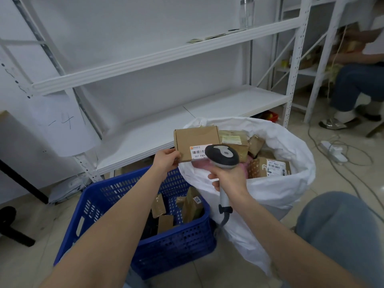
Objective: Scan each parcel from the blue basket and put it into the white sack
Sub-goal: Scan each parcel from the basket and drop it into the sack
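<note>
My left hand (166,160) pinches the lower left corner of a flat cardboard parcel (195,138), held up over the near edge of the white sack (276,188). Its barcode label faces me. My right hand (227,178) grips the handle of a grey and black barcode scanner (222,155), whose head covers the right end of that label. The sack stands open at centre right and holds several brown parcels (268,166). The blue basket (176,244) sits on the floor under my forearms with several brown parcels (192,205) inside.
White metal shelving (207,113) stands right behind the basket and sack. A seated person (357,80) is at the far right, with a power strip (332,150) and cables on the floor beside the sack. My knee (340,235) is at the lower right.
</note>
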Action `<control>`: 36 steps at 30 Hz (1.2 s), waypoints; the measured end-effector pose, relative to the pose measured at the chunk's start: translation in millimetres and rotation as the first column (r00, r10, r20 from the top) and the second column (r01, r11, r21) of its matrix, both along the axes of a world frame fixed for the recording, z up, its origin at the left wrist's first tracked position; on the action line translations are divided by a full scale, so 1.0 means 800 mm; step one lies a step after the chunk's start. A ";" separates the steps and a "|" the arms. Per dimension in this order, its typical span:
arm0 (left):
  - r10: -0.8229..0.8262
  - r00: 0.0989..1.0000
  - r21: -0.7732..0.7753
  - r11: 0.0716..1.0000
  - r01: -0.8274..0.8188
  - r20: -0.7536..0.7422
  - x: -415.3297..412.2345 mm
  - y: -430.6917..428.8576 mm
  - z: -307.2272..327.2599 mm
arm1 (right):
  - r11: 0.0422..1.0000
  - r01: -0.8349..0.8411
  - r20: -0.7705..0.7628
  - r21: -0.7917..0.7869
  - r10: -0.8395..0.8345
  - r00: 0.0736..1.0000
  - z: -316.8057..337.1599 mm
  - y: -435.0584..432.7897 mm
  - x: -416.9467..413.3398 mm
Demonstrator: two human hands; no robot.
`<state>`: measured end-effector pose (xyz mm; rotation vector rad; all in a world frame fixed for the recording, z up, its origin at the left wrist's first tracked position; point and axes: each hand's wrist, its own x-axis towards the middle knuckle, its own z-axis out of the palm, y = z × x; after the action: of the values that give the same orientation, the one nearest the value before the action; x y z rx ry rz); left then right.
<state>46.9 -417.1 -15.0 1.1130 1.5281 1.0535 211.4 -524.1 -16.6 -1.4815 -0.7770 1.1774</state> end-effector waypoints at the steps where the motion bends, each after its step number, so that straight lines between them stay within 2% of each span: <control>1: -0.025 1.000 0.010 1.000 0.025 -0.004 0.012 0.008 0.005 | 0.999 0.042 -0.016 0.015 -0.042 0.999 0.006 0.007 0.011; 4: -0.102 0.994 0.039 0.994 0.104 -0.048 0.063 0.036 0.021 | 0.988 0.152 -0.036 0.019 -0.151 0.988 0.025 0.033 0.050; 7: -0.153 0.974 0.055 0.985 0.164 -0.165 0.125 0.074 0.029 | 0.964 0.266 -0.057 0.006 -0.265 0.963 0.030 0.064 0.095; 11: -0.225 0.899 0.056 0.963 0.264 -0.377 0.207 0.117 0.029 | 0.935 0.352 -0.012 -0.038 -0.352 0.936 0.020 0.092 0.149; 15: -0.277 0.824 0.000 0.948 0.318 -0.494 0.266 0.149 0.008 | 0.904 0.422 -0.044 -0.072 -0.426 0.904 0.001 0.113 0.179; 17: -0.311 0.771 -0.037 0.936 0.351 -0.556 0.285 0.154 -0.007 | 0.901 0.426 -0.061 -0.082 -0.431 0.900 -0.007 0.121 0.186; 20: -0.369 0.586 -0.080 0.885 0.459 -0.721 0.296 0.156 -0.021 | 0.908 0.409 -0.057 -0.092 -0.415 0.908 -0.015 0.127 0.190; 21: -0.382 0.558 -0.091 0.873 0.478 -0.737 0.294 0.157 -0.023 | 0.911 0.403 -0.046 -0.091 -0.408 0.912 -0.017 0.128 0.190; 24: -0.413 0.578 -0.082 0.856 0.511 -0.704 0.272 0.160 -0.023 | 0.923 0.375 -0.040 -0.087 -0.380 0.924 -0.016 0.123 0.181; 29: -0.295 0.601 0.012 0.891 0.453 -0.743 0.194 0.137 -0.016 | 0.944 0.324 -0.033 -0.067 -0.327 0.944 -0.009 0.116 0.141; 33: -0.238 0.663 0.046 0.924 0.380 -0.710 0.106 0.105 -0.014 | 0.983 0.175 -0.066 -0.053 -0.178 0.982 0.001 0.103 0.076; 36: -0.181 0.657 0.045 0.949 0.311 -0.731 0.031 0.082 -0.018 | 0.996 0.017 -0.051 -0.091 -0.022 0.998 0.002 0.091 0.013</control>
<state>71.8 -351.4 -29.8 1.9639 1.8180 0.5593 221.9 -451.2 -14.6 -1.5234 -0.6803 1.2459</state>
